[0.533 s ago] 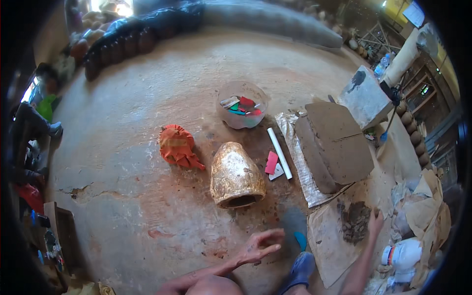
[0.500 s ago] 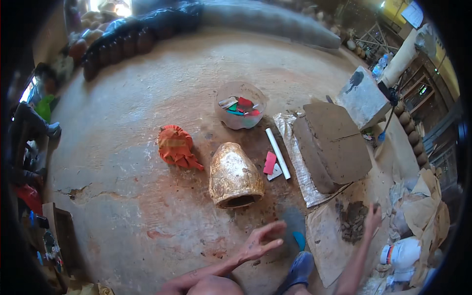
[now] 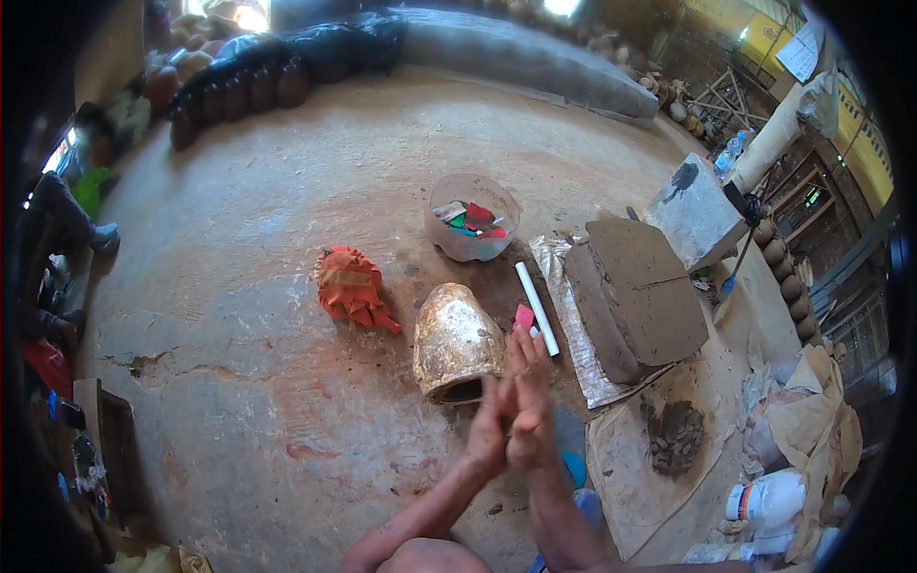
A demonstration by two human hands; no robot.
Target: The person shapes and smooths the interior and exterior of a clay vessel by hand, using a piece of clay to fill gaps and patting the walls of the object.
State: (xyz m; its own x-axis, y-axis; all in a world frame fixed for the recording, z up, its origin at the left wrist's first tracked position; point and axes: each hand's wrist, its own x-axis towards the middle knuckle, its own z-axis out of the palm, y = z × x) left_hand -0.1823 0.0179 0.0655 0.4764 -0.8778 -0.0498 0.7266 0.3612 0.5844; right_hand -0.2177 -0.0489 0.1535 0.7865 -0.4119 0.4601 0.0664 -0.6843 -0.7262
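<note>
My left hand (image 3: 487, 435) and my right hand (image 3: 531, 406) meet in front of me, palms facing and touching or almost touching. The right fingers are stretched upward. Those of the left also point up, partly hidden by the right hand; nothing shows between them. Just beyond stands a tapered, whitish-brown crusted form (image 3: 457, 334) with a dark opening at its near end. Past my right fingertips lie a pink flat piece (image 3: 523, 317) and a white rod (image 3: 537, 307). An orange cloth bundle (image 3: 351, 286) sits left of the form.
Behind the form is a clear plastic bowl (image 3: 472, 250) of coloured scraps. At right, a big grey-brown clay slab block (image 3: 645, 296) rests on a white sack (image 3: 564, 334); clay crumbs (image 3: 676, 439) lie nearer. Farther right are a pale block (image 3: 695, 210) and a white container (image 3: 769, 498).
My hands were apart, the right one over by the clay crumbs. Now both have come together before the crusted form, the right moving left and the left slightly upward.
</note>
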